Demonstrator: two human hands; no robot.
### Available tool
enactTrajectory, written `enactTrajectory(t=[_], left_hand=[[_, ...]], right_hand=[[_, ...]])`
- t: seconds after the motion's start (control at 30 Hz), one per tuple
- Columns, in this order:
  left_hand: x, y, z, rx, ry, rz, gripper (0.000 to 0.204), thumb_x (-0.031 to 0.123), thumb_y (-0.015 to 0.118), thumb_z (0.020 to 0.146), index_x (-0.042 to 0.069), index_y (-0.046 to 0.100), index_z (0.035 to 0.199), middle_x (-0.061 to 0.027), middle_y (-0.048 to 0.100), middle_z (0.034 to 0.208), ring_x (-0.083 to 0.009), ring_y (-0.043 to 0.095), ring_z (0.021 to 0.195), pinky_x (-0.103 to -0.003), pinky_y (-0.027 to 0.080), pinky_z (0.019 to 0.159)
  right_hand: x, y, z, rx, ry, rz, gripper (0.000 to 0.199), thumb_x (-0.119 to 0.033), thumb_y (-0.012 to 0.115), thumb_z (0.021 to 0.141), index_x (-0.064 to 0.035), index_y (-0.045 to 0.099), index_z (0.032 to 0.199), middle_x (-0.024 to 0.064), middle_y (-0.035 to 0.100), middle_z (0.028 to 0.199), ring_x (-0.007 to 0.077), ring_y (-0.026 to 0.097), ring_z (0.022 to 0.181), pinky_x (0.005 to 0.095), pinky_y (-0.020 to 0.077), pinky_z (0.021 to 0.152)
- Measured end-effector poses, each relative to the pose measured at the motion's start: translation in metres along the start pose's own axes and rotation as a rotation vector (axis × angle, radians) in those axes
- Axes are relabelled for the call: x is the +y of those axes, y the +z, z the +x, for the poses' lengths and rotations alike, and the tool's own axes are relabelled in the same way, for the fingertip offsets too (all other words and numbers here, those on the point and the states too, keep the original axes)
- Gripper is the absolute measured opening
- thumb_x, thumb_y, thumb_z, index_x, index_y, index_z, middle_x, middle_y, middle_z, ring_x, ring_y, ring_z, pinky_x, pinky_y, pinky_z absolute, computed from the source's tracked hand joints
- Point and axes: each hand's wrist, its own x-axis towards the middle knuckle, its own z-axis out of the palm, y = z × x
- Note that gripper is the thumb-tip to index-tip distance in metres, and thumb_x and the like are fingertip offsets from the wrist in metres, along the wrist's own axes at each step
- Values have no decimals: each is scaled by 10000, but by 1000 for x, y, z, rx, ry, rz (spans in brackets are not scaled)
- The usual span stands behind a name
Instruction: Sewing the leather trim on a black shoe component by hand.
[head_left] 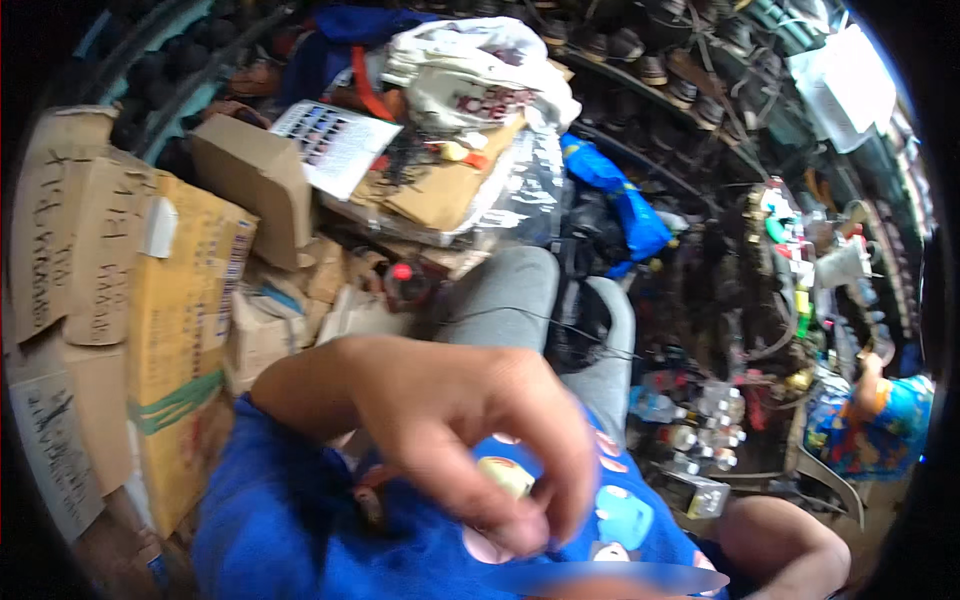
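My left hand (480, 430) is in front of my chest, with the forearm coming in from the left. Its fingers curl downward, and thumb and index finger come together at the tips. The hand is slightly blurred, and what lies between the fingertips, if anything, cannot be made out. Behind it is my blue shirt (300, 520) with printed figures. On the right, only my bent right arm (780, 550) shows at the lower edge; the right hand is out of view. A thin dark cord (590, 335) crosses my grey trousers (505, 290).
Cardboard boxes (185, 330) stand on the left. A dark bottle with a red cap (403, 272) is near my knee. Ahead lie a printed sheet (340, 150), a white cloth bag (480, 70) and a blue plastic bag (625, 205). Small bottles (710, 430) cluster at right; shoe racks (660, 90) line the back.
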Motion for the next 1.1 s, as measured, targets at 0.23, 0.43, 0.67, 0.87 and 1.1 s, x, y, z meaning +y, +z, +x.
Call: enactTrajectory(t=[0.23,0.43,0.67,0.87,1.1], left_hand=[[-35,38,42,19,210,-527,461,335,744,785,-41,635,1028,-132,658,977,-242,593,949,-356,467,839],[-37,24,47,-88,350,-289,421,315,726,787,-48,643,985,-110,652,940,-249,617,867,-383,436,843],[-57,33,47,-87,368,-349,394,246,765,756,-35,653,1010,-143,655,975,-258,614,920,-350,465,811],[-83,-65,15,426,-229,595,257,162,715,766,29,691,984,-95,664,991,-202,622,943,-325,470,862],[-191,-181,-27,629,-1455,1108,845,767,537,685,73,645,1154,-190,528,1283,-342,460,1228,-512,353,1003]], right_hand=[[102,-52,2,-247,-153,382,323,-236,670,860,-100,628,1150,166,605,1160,331,623,931,429,491,779],[190,-42,-60,480,156,349,640,-455,691,760,81,610,1100,222,641,1012,297,608,979,375,451,840],[277,-59,-62,653,870,-100,418,-315,695,820,-38,636,1127,88,638,1019,194,578,987,322,441,892],[345,-59,-73,379,932,-641,376,-228,721,765,-58,633,1089,146,640,897,253,626,881,359,486,810],[348,-40,-51,415,1206,-425,311,-234,727,788,-49,621,1015,84,645,811,143,609,777,298,482,691]])
